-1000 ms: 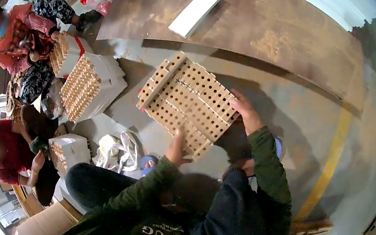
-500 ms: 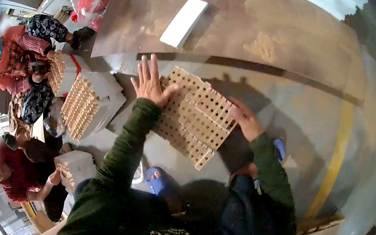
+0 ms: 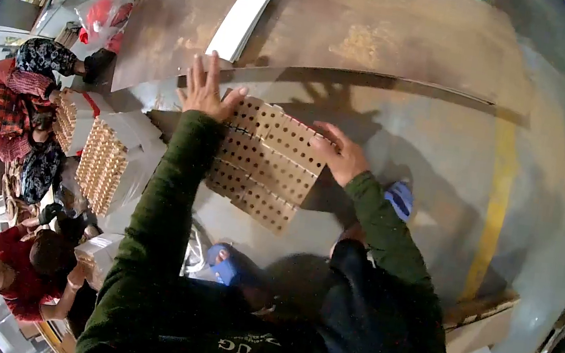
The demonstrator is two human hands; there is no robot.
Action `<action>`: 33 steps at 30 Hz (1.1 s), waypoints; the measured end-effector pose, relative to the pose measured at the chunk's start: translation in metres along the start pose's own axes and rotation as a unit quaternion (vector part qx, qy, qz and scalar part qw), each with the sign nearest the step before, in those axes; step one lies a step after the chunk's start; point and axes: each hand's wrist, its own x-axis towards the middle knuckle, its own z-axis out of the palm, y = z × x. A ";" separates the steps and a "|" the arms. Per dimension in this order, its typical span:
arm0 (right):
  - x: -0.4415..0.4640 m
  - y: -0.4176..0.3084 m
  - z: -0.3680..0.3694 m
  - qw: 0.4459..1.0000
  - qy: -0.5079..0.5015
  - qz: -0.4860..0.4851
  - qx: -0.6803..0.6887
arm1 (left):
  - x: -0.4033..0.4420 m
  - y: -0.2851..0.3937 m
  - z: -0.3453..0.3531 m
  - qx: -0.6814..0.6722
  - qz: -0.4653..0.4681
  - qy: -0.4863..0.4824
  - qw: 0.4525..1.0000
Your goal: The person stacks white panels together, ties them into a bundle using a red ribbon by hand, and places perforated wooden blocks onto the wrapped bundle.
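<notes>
- Tan cardboard panel, rectangular, rows of round holes (image 3: 267, 156): between your hands, holed face toward you.
- Left hand (image 3: 205, 97): fingers splayed, released, thumb side against the panel's top-left corner. A second ago it gripped the lower edge.
- The pale strip lying across the panel's left end then no longer shows.
- Right hand (image 3: 344, 158): at the opposite, upper-right edge, much as before; can't tell whether it's clenched on the board.
- Reading: you've gone from carrying the panel to steadying or squaring its ends.
- Just past your left fingertips: flat white oblong stack (image 3: 239, 24) on a brown, stained board surface (image 3: 389, 33).
- Outboard of your left forearm: white block with tan honeycombed face (image 3: 102, 165); beyond, two seated co-workers.
</notes>
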 end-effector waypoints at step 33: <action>0.007 0.061 -0.007 0.984 0.012 0.048 0.169 | -0.141 0.118 -0.009 -0.135 0.092 0.007 0.987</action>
